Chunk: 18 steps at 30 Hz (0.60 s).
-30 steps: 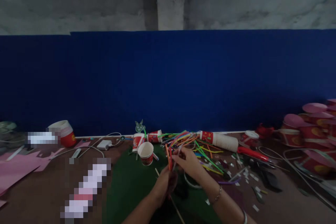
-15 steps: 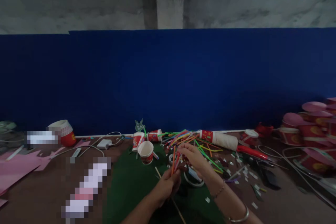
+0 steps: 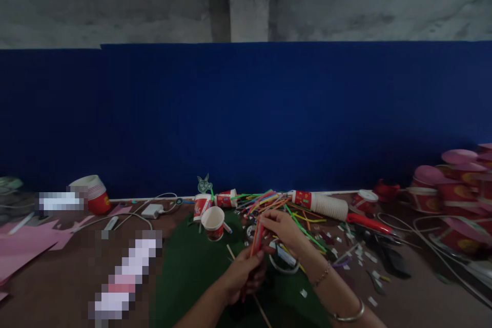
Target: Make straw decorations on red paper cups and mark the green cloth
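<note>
Orange and pink strips point(image 3: 257, 238) stand upright between my two hands over the green mat point(image 3: 188, 277). My left hand point(image 3: 246, 271) is wrapped round their lower part. At their top, the fingers of my right hand point(image 3: 274, 225) pinch the strips; a bracelet and a bangle circle that wrist. Behind my hands lies a loose pile of coloured strips point(image 3: 269, 200). Left of them an open paper cup point(image 3: 212, 223) stands on the mat, with a red patterned cup point(image 3: 202, 206) behind it. A thin stick point(image 3: 262, 310) lies below my left hand.
Stacked cups point(image 3: 330, 207) lie beside red-handled scissors point(image 3: 369, 222) at right. Small white scraps point(image 3: 359, 252) litter the brown table point(image 3: 434, 302). Pink-topped cups point(image 3: 457, 189) crowd the far right. Pink sheets point(image 3: 26, 246), a white adapter point(image 3: 152, 210) and cables are at left.
The strips, spread apart before, are now drawn closer together between my hands. My right hand has shifted slightly at their top, and my left fingers have moved around the lower part.
</note>
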Tool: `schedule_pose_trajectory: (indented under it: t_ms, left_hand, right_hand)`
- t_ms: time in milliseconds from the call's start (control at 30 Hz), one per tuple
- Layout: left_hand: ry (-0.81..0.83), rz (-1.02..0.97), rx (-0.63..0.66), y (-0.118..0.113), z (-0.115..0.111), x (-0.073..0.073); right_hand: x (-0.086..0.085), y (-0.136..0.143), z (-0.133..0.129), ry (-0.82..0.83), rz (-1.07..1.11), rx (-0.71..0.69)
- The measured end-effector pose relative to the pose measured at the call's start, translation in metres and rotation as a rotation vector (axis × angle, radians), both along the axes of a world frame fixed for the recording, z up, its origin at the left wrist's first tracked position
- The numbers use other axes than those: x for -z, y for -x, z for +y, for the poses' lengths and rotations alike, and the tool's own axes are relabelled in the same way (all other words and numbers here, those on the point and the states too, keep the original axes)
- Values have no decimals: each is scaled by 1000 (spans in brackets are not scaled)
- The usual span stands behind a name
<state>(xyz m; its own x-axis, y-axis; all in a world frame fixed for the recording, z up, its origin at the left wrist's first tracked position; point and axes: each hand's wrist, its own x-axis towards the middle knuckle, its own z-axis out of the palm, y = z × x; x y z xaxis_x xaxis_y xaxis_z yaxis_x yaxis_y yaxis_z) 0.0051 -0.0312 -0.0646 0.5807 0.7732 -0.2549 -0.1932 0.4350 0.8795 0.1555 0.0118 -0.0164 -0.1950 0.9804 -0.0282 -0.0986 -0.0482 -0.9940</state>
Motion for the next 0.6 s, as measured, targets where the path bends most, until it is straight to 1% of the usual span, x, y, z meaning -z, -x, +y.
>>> schedule_pose_trajectory:
  t_ms: [100, 200, 300, 400, 600]
  left_hand:
    - [-12, 16, -18, -1, 0, 1]
    - [-49, 45, -24, -1, 1, 4]
    - [-72, 65, 4, -1, 2, 7]
    - [-52, 69, 30, -1, 2, 6]
    - [-27, 78, 32, -1, 0, 1]
  right_hand:
    - [6, 4, 3, -64, -61, 32]
    - [9, 6, 5, -113, -70, 47]
    - [10, 5, 4, -117, -86, 2]
    - [11, 3, 4, -113, -134, -42]
    - [13, 0, 6, -201, -193, -60]
